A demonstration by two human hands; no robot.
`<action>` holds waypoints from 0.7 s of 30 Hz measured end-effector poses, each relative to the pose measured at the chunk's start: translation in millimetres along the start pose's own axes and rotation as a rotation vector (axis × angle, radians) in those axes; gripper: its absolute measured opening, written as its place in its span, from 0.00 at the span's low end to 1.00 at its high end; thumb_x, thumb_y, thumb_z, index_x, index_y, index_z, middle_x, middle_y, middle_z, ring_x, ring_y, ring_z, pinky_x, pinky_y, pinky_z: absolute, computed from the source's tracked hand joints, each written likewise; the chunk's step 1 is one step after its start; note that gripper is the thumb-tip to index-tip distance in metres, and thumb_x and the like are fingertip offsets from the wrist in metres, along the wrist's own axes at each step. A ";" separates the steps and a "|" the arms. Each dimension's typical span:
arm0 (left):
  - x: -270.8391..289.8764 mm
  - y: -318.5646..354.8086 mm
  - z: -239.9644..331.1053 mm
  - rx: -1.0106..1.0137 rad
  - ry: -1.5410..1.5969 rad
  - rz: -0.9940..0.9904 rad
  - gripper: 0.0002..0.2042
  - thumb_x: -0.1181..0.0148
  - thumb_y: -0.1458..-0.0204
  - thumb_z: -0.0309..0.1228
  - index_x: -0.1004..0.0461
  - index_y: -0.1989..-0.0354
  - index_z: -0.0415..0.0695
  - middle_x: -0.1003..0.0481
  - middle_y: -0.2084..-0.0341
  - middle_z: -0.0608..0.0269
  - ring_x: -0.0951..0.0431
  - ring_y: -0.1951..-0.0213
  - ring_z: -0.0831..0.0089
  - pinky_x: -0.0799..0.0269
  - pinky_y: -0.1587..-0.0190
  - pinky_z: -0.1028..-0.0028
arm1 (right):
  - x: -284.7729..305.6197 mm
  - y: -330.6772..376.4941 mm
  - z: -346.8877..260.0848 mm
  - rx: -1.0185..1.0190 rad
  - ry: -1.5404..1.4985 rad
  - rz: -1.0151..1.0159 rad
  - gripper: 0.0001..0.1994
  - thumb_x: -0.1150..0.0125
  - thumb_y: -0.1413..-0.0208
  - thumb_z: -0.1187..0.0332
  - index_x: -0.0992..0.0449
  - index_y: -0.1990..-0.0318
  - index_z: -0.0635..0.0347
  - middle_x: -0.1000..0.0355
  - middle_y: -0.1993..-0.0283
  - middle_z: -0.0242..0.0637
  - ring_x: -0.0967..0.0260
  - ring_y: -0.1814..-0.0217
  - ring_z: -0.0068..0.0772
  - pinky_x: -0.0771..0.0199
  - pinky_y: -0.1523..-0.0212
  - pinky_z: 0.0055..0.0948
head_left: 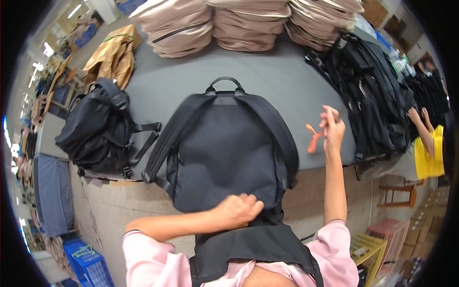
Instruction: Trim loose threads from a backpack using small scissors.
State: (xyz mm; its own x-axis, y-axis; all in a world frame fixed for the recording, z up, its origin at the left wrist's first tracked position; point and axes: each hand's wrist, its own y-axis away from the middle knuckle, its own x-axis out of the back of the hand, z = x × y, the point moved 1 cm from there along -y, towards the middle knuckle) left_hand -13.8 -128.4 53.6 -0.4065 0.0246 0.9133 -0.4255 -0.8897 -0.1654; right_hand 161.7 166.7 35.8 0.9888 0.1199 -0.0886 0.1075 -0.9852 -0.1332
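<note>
A black backpack (224, 148) lies in front of me, its shoulder straps and top handle uppermost and its bottom edge toward my body. My left hand (239, 209) is closed in a fist at that bottom edge, gripping the fabric; its fingertips are hidden. To the right of the backpack, my right hand (332, 125) is over the table with its fingers loosely bent and apart. Close beside its thumb is a small orange tool (313, 138) that looks like thread snips. Whether the hand touches it cannot be made out.
The grey table (191, 67) bears another black backpack (103, 126) at left and black backpacks (368, 95) piled at right. Beige folded bags (248, 24) stand stacked at the far side. Brown paper (112, 55) lies far left. A yellow-sleeved co-worker (428, 148) is at far right.
</note>
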 end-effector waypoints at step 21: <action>65.0 -60.6 -243.5 0.850 0.798 0.451 0.14 0.50 0.43 0.29 0.27 0.50 0.38 0.24 0.61 0.59 0.28 0.59 0.77 0.34 0.53 0.76 | -73.0 93.4 -31.1 0.184 0.667 -0.680 0.11 0.40 0.48 0.71 0.24 0.56 0.55 0.26 0.67 0.32 0.28 0.70 0.28 0.29 0.66 0.26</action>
State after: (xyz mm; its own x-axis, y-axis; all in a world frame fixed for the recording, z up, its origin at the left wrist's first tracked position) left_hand -211.4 38.1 32.3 -0.8828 -0.3544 0.3085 0.4152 -0.8957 0.1591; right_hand 102.8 62.1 60.5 0.5825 0.5073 0.6351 0.7164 -0.6896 -0.1062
